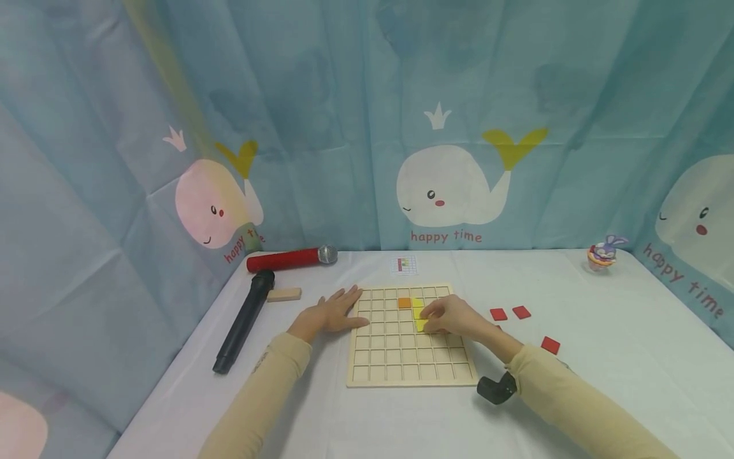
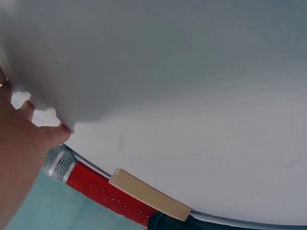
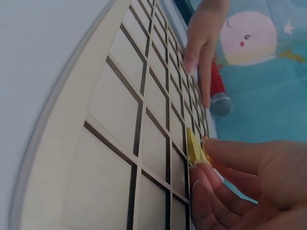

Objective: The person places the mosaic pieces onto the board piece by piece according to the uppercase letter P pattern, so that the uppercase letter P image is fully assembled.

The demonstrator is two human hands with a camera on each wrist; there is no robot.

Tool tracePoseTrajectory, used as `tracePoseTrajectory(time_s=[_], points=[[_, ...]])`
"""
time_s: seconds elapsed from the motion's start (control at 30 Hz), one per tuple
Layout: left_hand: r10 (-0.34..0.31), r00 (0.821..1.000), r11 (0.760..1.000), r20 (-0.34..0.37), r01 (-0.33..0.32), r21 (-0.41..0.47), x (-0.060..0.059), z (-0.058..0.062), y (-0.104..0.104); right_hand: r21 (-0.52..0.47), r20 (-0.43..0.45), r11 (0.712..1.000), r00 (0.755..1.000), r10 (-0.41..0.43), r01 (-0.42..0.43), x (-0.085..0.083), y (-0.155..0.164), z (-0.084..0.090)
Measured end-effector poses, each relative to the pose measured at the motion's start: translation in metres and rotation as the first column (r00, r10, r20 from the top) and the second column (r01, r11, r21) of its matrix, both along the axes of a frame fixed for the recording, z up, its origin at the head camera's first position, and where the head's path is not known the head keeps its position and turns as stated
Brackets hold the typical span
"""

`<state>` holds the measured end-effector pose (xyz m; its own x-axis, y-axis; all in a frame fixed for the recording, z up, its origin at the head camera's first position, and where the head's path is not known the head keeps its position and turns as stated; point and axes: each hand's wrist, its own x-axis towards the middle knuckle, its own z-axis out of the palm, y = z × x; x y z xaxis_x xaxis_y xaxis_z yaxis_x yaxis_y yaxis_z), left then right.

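Two bare hands in the head view, both at a wooden grid board [image 1: 385, 376]; clock taken from board centre. Left hand [image 1: 332, 312] between 9 and 10 o'clock, spread wide, fingers over the board's edge, gripping nothing. Right hand [image 1: 451, 316] at 2 o'clock, narrow, pinching a yellow square tile [image 1: 421, 326] low over the grid. More yellow on the board, towards 12 from the pinched tile; exact count hidden by fingers. Orange square tile [image 1: 404, 303] at 12, beside the yellow on its 9 o'clock side. Loose red square tiles [image 1: 522, 312] near 3 o'clock on the white tablecloth [image 1: 367, 421], one mostly hidden by the right forearm. Small printed grid card [image 1: 404, 265] at 12, off the board. Red microphone [image 1: 283, 259] at 10, black microphone [image 1: 243, 325] at 9, wooden block [image 1: 284, 294] near both. Bunny figurine [image 1: 602, 253] at 2, well apart.

Left wrist view: left hand at 9 o'clock of frame, fingers spread; red microphone at 7, wooden block against it at 6 as seen here.

Right wrist view: right hand at 4 o'clock, thumb and fingers on the tilted yellow tile; left hand at 1, red microphone behind it.
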<state>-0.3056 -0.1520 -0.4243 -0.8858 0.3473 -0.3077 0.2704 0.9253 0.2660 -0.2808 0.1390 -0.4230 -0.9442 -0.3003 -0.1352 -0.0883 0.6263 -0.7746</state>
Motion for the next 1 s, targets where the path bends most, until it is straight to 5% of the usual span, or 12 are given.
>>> tracePoseTrajectory(time_s=[0.57, 1.0], points=[[-0.010, 1.000, 1.000, -0.002, 0.010, -0.004, 0.001, -0.002, 0.001, -0.061, 0.046, 0.997, 0.998, 0.042, -0.039, -0.002, 0.005, -0.007], [-0.007, 1.000, 1.000, -0.003, 0.007, 0.014, 0.001, 0.001, 0.000, -0.172, 0.083, 0.974, 0.983, 0.161, -0.145, -0.008, 0.051, 0.007]])
